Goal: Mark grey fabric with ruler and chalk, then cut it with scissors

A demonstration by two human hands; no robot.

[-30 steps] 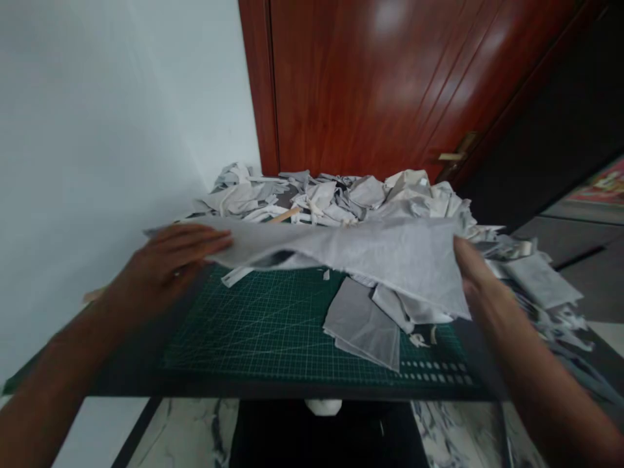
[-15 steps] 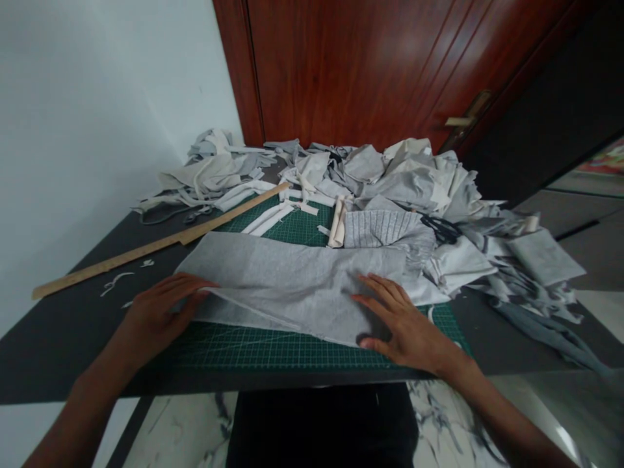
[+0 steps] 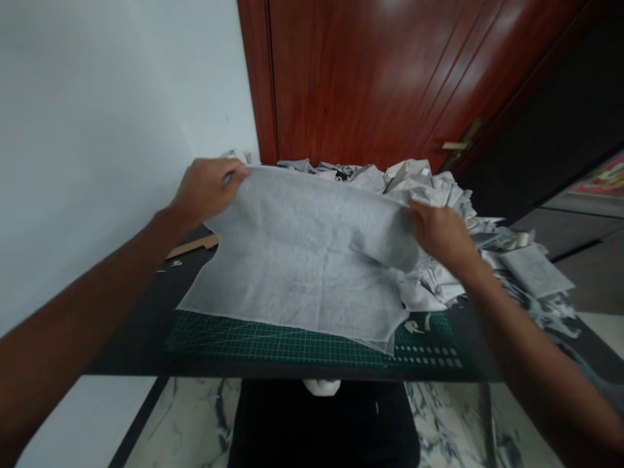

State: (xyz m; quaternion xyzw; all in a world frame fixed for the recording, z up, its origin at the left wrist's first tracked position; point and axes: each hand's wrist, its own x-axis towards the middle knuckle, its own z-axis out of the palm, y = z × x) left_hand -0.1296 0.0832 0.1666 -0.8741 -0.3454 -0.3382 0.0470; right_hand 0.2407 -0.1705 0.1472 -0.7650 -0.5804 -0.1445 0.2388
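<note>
A light grey piece of fabric is stretched between my two hands, its far edge lifted and its near edge lying over the green cutting mat. My left hand pinches the far left corner. My right hand is closed on the far right corner. A crease runs down the middle of the cloth, and its lower right corner shows a second layer beneath. Most of the mat is hidden under the fabric.
Heaped grey and white cloth scraps line the back of the dark table, with more scraps at the right. Part of a wooden ruler shows at the left. A reddish wooden door stands behind.
Both hands, previously resting on the fabric, have moved up and away, gripping its far corners. The cloth has been raised and opened out, covering much of the ruler and the ribbed piece.
</note>
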